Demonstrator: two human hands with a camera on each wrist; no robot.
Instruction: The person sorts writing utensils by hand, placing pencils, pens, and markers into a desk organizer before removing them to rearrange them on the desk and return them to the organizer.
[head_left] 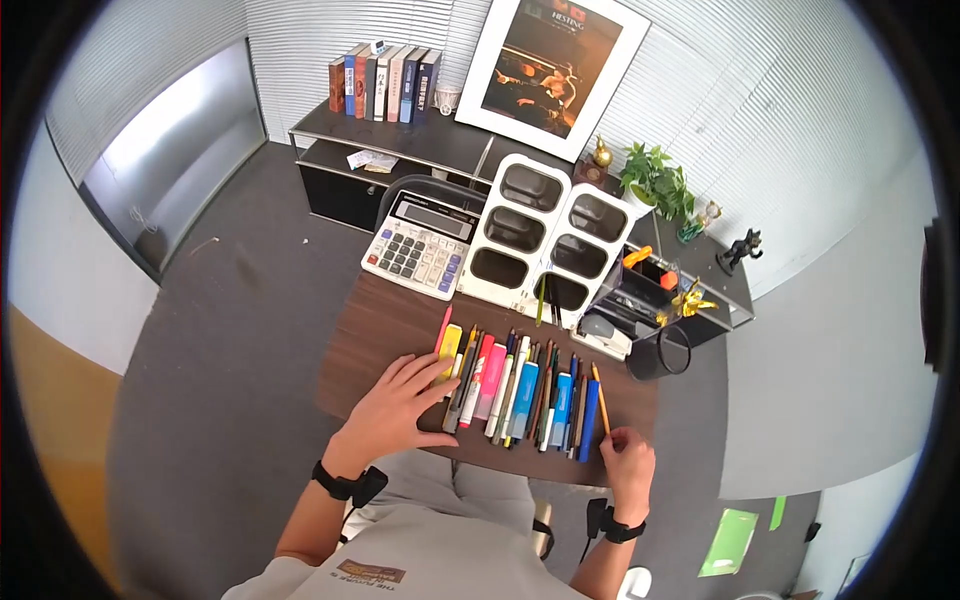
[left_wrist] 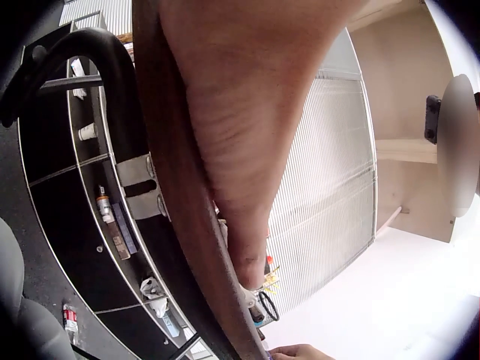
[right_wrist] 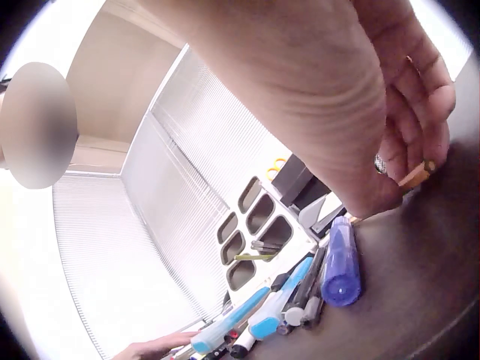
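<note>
Pens, pencils and markers lie side by side in a row across a brown table (head_left: pixel 345 365). At the row's right end, my right hand (head_left: pixel 629 462) pinches the lower end of an orange pencil (head_left: pixel 601 398). The pencil's tip points away from me, beside a blue marker (head_left: pixel 589 420). The right wrist view shows the pencil's end (right_wrist: pixel 420 175) between thumb and fingers. My left hand (head_left: pixel 395 412) rests at the row's left end, fingers spread, fingertips at a yellow highlighter (head_left: pixel 451 342). In the middle lie a pink highlighter (head_left: pixel 491 375) and light-blue highlighters (head_left: pixel 524 395).
A white organizer (head_left: pixel 547 240) with several dark compartments stands behind the row, a few slim sticks in one. Left of it is a large calculator (head_left: pixel 420 245). At the back right are a black mesh cup (head_left: pixel 659 357) and a black desk caddy (head_left: pixel 640 295).
</note>
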